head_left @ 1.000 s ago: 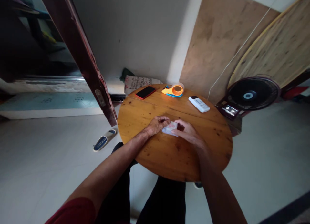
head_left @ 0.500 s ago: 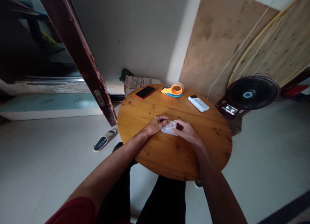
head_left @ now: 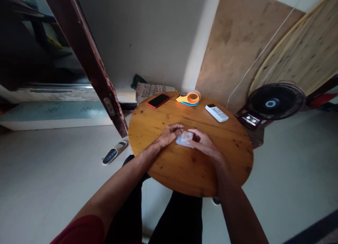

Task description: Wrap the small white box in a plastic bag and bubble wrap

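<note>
A small, pale, flat packet (head_left: 184,139) with reddish print lies on the round wooden table (head_left: 169,170). Its exact kind is too small to make out. My right hand (head_left: 204,142) grips the packet's right side, thumb on the near corner and fingers curved around the far one. At the left edge of the packet, my left hand (head_left: 170,135) rests with its fingers loosely stretched out and somewhat apart. Whether those left fingertips touch the packet, I cannot tell.
Along the table's far side are a phone with a red edge (head_left: 158,100), an orange tape dispenser (head_left: 188,98) and a white device with a dark end (head_left: 216,113). A black fan (head_left: 271,102) stands to the right. On the floor at left is a slipper (head_left: 114,153).
The fingers of my left hand have loosened from a pinch on the packet's upper left and straightened, uncovering more of it. My right hand keeps its hold.
</note>
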`<state>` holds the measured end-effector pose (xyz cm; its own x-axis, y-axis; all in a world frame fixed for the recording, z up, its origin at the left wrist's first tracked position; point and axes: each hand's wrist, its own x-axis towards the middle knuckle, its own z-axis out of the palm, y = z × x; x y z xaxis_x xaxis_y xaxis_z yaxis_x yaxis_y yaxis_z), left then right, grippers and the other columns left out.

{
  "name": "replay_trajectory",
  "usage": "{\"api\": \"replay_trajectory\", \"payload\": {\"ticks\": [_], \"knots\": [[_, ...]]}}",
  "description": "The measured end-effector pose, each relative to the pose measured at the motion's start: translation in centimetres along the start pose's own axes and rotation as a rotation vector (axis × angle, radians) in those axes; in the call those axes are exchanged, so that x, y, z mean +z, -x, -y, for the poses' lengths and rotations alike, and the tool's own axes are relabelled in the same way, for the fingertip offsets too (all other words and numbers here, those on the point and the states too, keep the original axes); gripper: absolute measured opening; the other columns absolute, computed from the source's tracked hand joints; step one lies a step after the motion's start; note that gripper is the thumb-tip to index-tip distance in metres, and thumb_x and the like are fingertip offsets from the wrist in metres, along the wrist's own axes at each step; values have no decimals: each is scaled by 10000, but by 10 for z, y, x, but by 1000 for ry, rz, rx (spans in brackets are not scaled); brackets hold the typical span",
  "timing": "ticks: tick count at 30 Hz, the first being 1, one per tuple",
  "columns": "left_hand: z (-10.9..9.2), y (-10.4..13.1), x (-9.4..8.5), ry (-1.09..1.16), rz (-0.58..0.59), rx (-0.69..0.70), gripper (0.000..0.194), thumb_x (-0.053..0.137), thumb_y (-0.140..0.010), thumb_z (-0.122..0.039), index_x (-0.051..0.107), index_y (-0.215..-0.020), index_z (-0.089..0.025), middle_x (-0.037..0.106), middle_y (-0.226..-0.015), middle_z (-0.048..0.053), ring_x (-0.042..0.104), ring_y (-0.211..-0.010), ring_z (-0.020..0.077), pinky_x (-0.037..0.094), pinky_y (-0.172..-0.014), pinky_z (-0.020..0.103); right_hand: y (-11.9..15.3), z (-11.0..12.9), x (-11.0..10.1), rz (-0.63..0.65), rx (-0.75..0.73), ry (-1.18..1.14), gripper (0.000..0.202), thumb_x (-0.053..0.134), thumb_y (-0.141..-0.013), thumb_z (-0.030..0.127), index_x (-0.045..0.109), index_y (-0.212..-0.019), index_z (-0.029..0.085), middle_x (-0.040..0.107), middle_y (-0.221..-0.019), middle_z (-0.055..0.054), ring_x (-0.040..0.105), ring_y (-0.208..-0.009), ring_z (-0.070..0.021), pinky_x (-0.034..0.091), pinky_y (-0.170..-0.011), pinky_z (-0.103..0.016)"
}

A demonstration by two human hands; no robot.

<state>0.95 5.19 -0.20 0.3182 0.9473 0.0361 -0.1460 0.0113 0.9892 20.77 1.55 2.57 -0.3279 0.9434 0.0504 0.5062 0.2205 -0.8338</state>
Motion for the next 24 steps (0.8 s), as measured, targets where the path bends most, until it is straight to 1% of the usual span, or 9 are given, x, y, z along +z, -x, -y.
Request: {"api": "replay_trajectory", "payload": {"ticks": [4, 7, 11, 15, 20, 24], "knots": [[-3, 1, -3, -16, -52, 8, 381, 732, -731, -419, 676, -982, -138, 698, -912, 54, 613, -778, 135, 480, -750, 258, 0, 5, -2, 14, 5, 60, 458, 680, -762, 399, 615, -1173, 208, 679, -1092, -59, 639, -972, -227, 497, -837, -330], [-2, 2, -3, -17, -53, 16, 332, 733, -733, -398, 688, -936, -140, 704, -881, 50, 615, -753, 133, 483, -738, 258, 0, 8, -3, 32, -13, 37, 406, 669, -771, 394, 626, -1129, 206, 685, -1024, -42, 640, -909, -211, 495, -787, -306], [1, 2, -1, 22, -22, 15, 338, 758, -707, -366, 684, -935, -127, 698, -837, 44, 600, -682, 112, 478, -676, 242, 0, 8, -2, 46, -16, 28, 374, 668, -769, 383, 632, -1090, 195, 682, -966, -31, 630, -853, -195, 486, -746, -287], [-2, 4, 1, 21, 27, 48, 342, 767, -701, -349, 680, -942, -121, 706, -892, 56, 620, -733, 118, 493, -722, 249, 0, 7, -2, 47, -11, 33, 400, 671, -765, 410, 632, -1098, 191, 679, -987, -37, 626, -866, -199, 481, -745, -287], [-5, 7, 2, 32, 79, 78, 363, 749, -727, -352, 666, -1000, -128, 710, -1023, 88, 650, -824, 147, 514, -778, 278, -1, 7, -2, 61, -11, -6, 399, 684, -750, 427, 635, -1060, 180, 669, -932, -30, 619, -817, -193, 470, -702, -282], [-3, 5, 1, 1, 78, 96, 380, 752, -728, -365, 663, -1013, -130, 709, -1018, 94, 655, -840, 159, 518, -780, 285, -1, 7, -2, 56, -16, -23, 396, 680, -756, 406, 636, -1078, 179, 670, -951, -33, 616, -831, -193, 471, -725, -287]]}}
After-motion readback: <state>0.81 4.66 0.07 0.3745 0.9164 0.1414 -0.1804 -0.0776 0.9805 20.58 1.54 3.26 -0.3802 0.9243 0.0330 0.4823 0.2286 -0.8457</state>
